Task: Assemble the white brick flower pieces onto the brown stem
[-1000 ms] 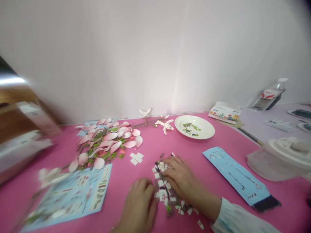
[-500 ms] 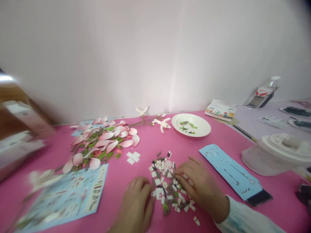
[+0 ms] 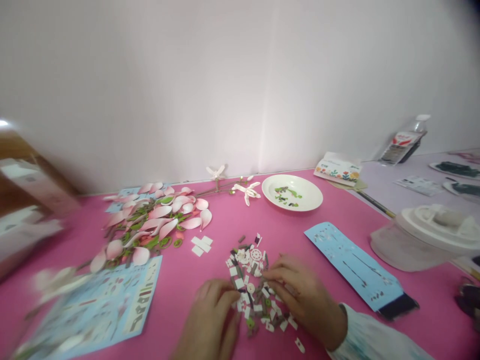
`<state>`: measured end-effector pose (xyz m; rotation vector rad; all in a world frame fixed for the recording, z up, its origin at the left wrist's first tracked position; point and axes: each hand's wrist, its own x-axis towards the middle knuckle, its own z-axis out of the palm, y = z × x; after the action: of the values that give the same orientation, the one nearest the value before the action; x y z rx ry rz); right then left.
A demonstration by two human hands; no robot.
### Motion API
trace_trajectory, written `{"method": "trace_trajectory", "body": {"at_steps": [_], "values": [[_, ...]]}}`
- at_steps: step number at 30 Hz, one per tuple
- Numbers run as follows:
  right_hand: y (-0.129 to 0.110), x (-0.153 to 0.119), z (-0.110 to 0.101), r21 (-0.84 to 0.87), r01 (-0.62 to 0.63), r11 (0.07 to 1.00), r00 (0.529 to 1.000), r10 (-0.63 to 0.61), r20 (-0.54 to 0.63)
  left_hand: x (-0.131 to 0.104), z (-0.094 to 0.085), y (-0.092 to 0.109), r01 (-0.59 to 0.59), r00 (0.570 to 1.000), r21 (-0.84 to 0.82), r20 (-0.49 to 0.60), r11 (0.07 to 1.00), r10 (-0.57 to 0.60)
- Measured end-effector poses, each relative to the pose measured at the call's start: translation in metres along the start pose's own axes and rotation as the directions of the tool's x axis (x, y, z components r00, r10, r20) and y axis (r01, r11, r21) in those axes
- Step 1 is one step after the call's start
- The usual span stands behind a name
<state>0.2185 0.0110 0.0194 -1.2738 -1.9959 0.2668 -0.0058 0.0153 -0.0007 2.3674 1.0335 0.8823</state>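
A pile of small building pieces, white, grey, green and black, lies on the pink tabletop in front of me. My left hand rests at the pile's left edge, thumb and forefinger apart and curved toward the pieces. From the right, my right hand reaches over the pile, its fingers slightly spread and the tips among the pieces. I see nothing held in either hand, though some fingertips are blurred. Several white square tiles lie apart, behind my left hand.
Pink petals with green parts are heaped at the left, by a blue parts sheet. Two white flowers on a stem lie near the wall. A white plate holds small pieces. On the right are a blue leaflet and a lidded tub.
My right hand has shifted a little over the pile, its fingers lower among the pieces. My left thumb and forefinger have moved closer to the pile. The view has turned slightly right.
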Motion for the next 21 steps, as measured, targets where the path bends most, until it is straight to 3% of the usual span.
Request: {"method": "trace_trajectory", "body": {"at_steps": [4,9,13,21], "values": [[0.004,0.002,-0.004,-0.045,-0.069,0.997,0.997,0.070,0.019,-0.002,0.006,0.000,-0.070,0.997,0.020,-0.009,0.997,0.070],[0.004,0.004,-0.008,-0.080,-0.115,0.990,0.992,0.119,0.050,-0.009,0.017,-0.002,-0.340,0.940,0.101,0.065,0.935,0.335],[0.002,0.004,-0.008,-0.085,-0.120,0.989,0.988,0.128,0.092,-0.012,0.015,0.001,-0.305,0.944,0.172,0.187,0.937,0.273],[0.008,0.002,-0.006,-0.083,-0.148,0.985,0.984,0.155,0.087,0.001,-0.007,0.015,-0.165,0.963,0.139,0.236,0.976,0.129]]}}
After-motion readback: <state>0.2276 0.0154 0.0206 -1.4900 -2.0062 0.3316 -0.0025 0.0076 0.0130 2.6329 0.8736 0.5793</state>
